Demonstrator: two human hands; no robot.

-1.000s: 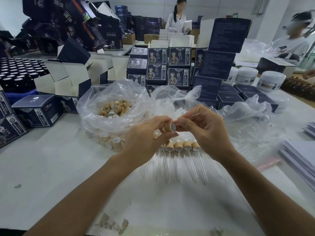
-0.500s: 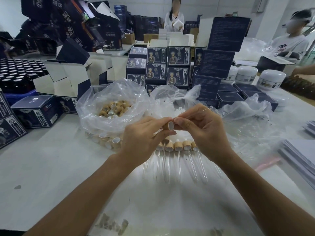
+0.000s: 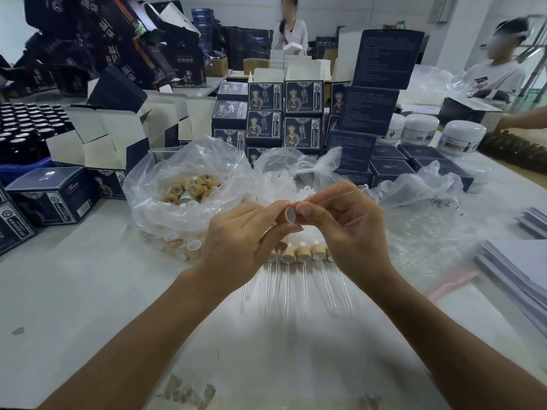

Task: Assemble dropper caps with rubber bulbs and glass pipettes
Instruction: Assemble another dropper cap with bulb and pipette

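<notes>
Head camera: left hand (image 3: 242, 241) pinches a bamboo-look cylindrical cap (image 3: 286, 216) above the table (image 3: 74, 291); right hand (image 3: 346, 229) pinches a clear glass pipette (image 3: 340, 193) at its opening. Box (image 3: 53, 196) print unreadable.

bare table (image 3: 88, 291) near left, bags (image 3: 189, 173), boxes (image 3: 284, 113) crowding behind

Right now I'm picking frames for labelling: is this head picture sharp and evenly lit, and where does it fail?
Head view: the left hand and right hand with the cap look sharp; the glass pipettes wash out in a bright patch on the table; the person at far right is motion-blurred; wide-angle bending tilts the boxes.
</notes>
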